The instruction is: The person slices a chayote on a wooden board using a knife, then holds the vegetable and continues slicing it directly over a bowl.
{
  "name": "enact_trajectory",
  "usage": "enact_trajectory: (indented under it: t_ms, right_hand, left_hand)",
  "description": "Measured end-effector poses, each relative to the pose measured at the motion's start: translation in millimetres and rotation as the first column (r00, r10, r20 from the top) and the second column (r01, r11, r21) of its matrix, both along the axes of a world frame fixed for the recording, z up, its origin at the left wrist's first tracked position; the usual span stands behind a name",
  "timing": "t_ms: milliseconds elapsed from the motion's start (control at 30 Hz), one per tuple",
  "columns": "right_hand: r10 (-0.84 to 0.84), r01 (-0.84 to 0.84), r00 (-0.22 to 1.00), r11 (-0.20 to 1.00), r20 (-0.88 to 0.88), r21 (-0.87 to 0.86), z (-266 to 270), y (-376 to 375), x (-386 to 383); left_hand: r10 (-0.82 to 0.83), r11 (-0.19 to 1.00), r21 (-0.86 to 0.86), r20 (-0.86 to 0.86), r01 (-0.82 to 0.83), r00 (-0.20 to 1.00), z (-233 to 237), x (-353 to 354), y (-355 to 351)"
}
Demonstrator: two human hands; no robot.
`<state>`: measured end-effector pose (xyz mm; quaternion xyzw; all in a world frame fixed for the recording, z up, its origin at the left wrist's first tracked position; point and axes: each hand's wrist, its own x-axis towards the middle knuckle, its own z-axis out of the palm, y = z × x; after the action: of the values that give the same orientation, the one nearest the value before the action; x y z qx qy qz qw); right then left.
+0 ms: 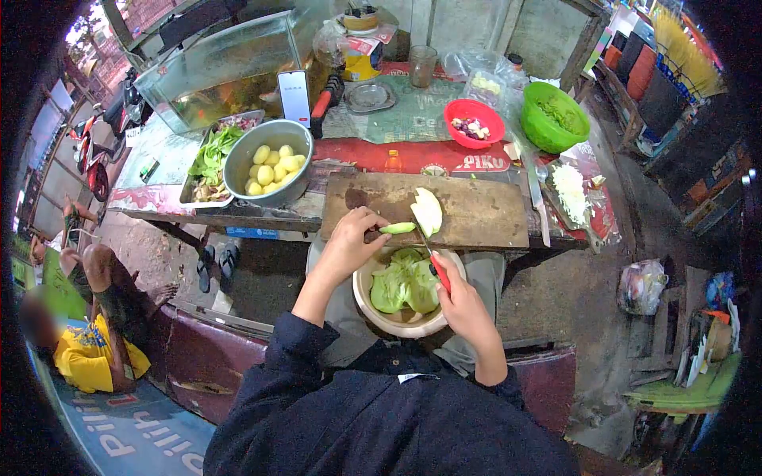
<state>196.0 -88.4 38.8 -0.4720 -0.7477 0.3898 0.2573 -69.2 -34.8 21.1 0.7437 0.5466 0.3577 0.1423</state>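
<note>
My left hand (355, 239) pinches a small pale green vegetable piece (398, 228) at the front edge of the wooden cutting board (484, 210). My right hand (467, 312) is wrapped round the red handle of a knife (439, 271), its blade pointing up over the board's edge beside that piece. Whitish-green cut vegetable pieces (427, 211) lie on the board just past the blade tip. Below the hands, a cream bowl (363, 297) on my lap holds larger light green vegetable pieces (403, 284).
Left of the board stand a metal pot (238, 170) of peeled potatoes (274, 169) and a tray (189, 190) of leafy greens. A phone (294, 99) leans upright behind. Red (486, 113) and green (549, 144) bowls, another knife (537, 190) and shredded vegetable (569, 190) are right. A person (95, 349) sits left.
</note>
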Motion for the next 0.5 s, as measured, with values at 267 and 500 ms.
enact_trajectory:
  t_ms: [267, 500]
  right_hand:
    - [0.036, -0.037, 0.998, 0.999, -0.054, -0.030, 2, -1, 7]
    - [-0.037, 0.037, 0.999, 0.969, 0.006, -0.244, 5, -5, -13]
  left_hand:
    - [0.119, 0.942, -0.335, 0.368, 0.012, 0.922, 28, 6, 1]
    - [0.139, 0.974, -0.207, 0.205, -0.095, 0.969, 15, 12, 14]
